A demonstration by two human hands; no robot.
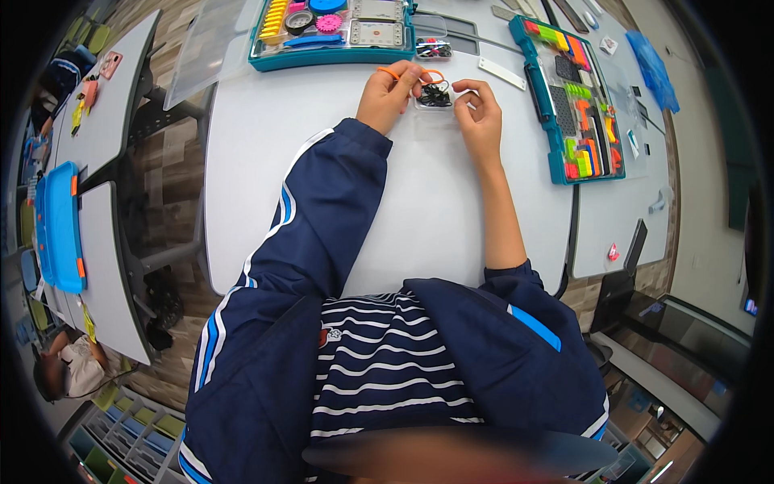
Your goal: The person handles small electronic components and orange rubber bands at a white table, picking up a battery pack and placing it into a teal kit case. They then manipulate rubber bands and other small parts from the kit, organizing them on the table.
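Note:
My left hand (387, 98) is closed on a thin, looped orange piece (434, 74), whose exact kind I cannot make out. One curved part of it shows on each side of the fingers. Just right of that hand, on the white table, a small clear box (435, 106) holds several small black parts (435, 95). My right hand (479, 118) hovers at the box's right side, fingers bent and a gap between thumb and forefinger. Nothing shows in its grasp.
Beyond my left hand stands a teal-edged case (332, 58) of colourful parts. Another clear box (434, 50) sits beside it, near a white strip (501, 73). A second teal case (555, 145) lies to the right. A blue tray (60, 230) stands far left, near other people.

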